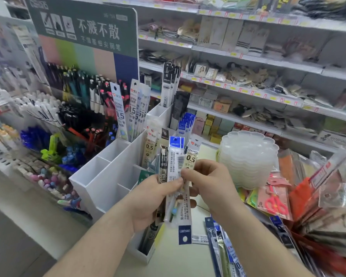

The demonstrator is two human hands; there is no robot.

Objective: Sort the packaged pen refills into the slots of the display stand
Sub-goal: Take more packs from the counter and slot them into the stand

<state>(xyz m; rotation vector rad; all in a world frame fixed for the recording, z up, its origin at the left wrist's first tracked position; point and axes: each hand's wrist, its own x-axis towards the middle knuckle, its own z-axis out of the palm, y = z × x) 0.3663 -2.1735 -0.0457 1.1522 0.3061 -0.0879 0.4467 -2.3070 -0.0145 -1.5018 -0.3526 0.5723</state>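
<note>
My left hand (148, 198) grips a bundle of packaged pen refills (174, 168) fanned upright in front of me. My right hand (210, 182) pinches the bundle's right side, thumb and fingers on a white pack with a blue header. Just behind the bundle stands the white display stand (108, 172), its slots stepping up toward the back. Back slots hold refill packs marked 0.5 (132, 110), black-headed packs (169, 84) and blue-headed packs (186, 122). The front left slots show no packs. More loose refill packs (224, 248) lie on the counter at lower right.
A stack of clear scalloped trays (248, 156) stands right of the stand. Packaged scissors (274, 200) and other packets pile at the right edge. Pen displays (72, 108) fill the left. Store shelves (248, 90) run across the back.
</note>
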